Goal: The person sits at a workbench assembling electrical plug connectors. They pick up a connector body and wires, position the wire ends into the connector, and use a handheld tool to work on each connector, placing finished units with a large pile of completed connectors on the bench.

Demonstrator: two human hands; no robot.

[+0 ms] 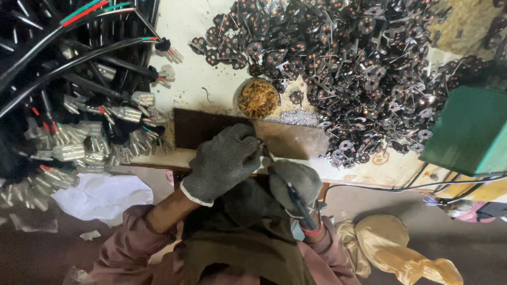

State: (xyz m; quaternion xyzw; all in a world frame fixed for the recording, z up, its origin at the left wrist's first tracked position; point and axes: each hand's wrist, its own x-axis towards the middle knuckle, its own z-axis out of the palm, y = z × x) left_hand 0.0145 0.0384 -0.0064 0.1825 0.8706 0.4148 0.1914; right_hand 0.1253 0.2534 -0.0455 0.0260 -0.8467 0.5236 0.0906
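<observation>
Both my hands wear grey knit gloves and meet over a dark brown board (200, 126) at the bench edge. My left hand (224, 161) is curled, its fingertips pinched on a small part that the glove mostly hides. My right hand (297, 182) grips a thin pen-like tool (296, 200) with a dark blue handle, its tip pointing at the left fingertips. Just beyond the board stands a small round tin (257, 98) of yellow-brown crumbly stuff.
A big heap of black round discs with metal pins (348, 63) fills the far right of the bench. Black cables ending in metal prongs (90, 126) lie at left. A green box (467, 132) stands at right. White cloth (103, 195) and yellow cloth (401, 248) lie below.
</observation>
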